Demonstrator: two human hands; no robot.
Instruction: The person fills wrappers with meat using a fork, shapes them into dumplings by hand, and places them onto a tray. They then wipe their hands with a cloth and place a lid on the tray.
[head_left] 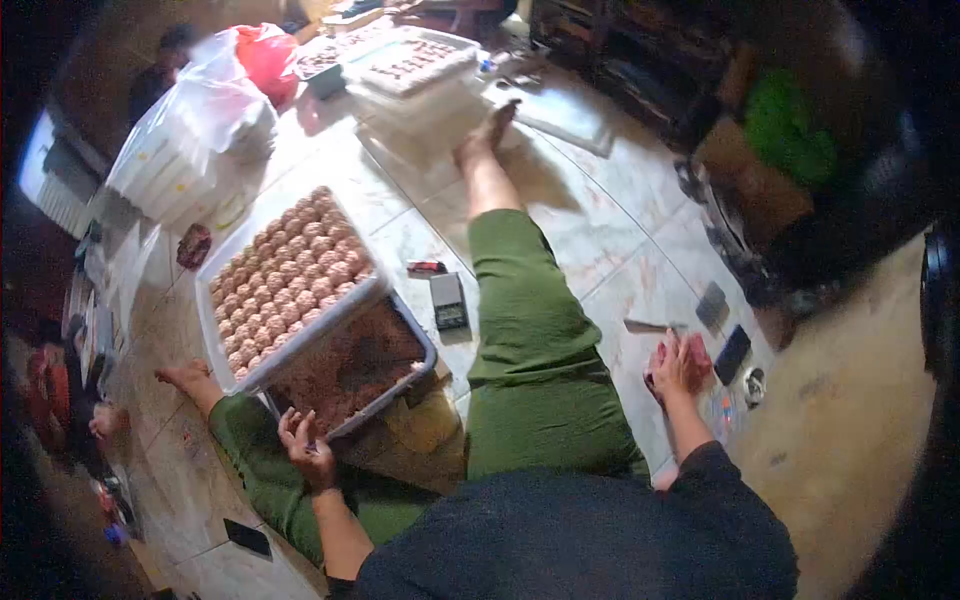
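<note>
My left hand [308,448] is by the near-left edge of a plastic tub [430,352] with a layer of brown crumbly mix [345,365] inside. Its fingers are bent and apart, and I make out nothing held in them. Resting across that tub's far side is a clear tray [208,290] filled with rows of pinkish-brown balls [290,275]. On the right, my right hand [682,372] is closed over a pinkish-red thing [700,352] at floor level. Its kind is not clear, since my fingers cover much of it.
A small digital scale [448,302] and a red-and-black item [427,267] lie between tub and leg. Phones [733,353] [248,538] lie at both sides. Stacked containers [415,75] and bagged white boxes [185,150] stand farther off. Another person's hand [105,420] shows at left.
</note>
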